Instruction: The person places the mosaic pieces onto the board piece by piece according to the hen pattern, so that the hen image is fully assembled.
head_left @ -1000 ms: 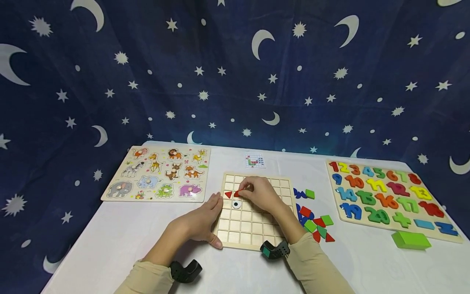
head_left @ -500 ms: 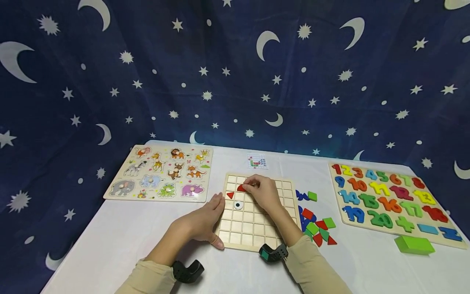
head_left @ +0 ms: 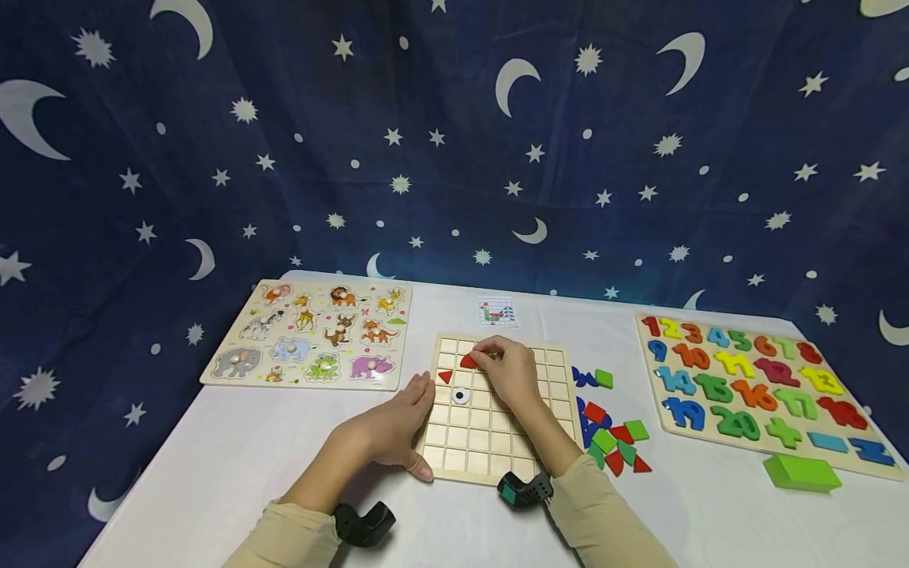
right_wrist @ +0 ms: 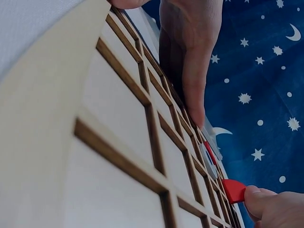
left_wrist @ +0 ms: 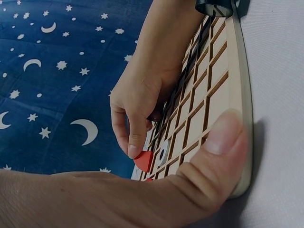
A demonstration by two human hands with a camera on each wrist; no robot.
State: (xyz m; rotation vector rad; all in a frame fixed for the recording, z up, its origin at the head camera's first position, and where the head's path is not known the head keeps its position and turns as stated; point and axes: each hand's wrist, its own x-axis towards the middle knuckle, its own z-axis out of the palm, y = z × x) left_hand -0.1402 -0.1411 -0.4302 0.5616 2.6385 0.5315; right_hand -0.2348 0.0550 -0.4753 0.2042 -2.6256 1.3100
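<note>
My right hand point(head_left: 510, 375) pinches a red quarter-circle tile point(right_wrist: 233, 191) between thumb and fingers, at the upper left of a wooden grid board point(head_left: 458, 439). The right wrist view shows this tile tilted up against the grid ridges. Below it, a red triangle tile point(head_left: 445, 376) and a white tile with a black eye dot point(head_left: 461, 396) lie in cells. My left hand point(head_left: 390, 430) rests along the board's left edge, fingers straight and thumb at the near corner; the left wrist view shows the thumb point(left_wrist: 223, 135) touching the rim.
Loose red, green and blue tiles point(head_left: 604, 440) lie right of the board. Behind it is a small pattern card point(head_left: 499, 312). An animal puzzle point(head_left: 305, 335) stands left, a number puzzle point(head_left: 763, 394) right, with a green block point(head_left: 802, 473) near it. A starry curtain point(head_left: 454, 158) hangs behind.
My right hand has carried the red quarter-circle tile slightly away from me, from beside the triangle to the row above. My left hand has stayed at the board's edge. The head view shifted slightly.
</note>
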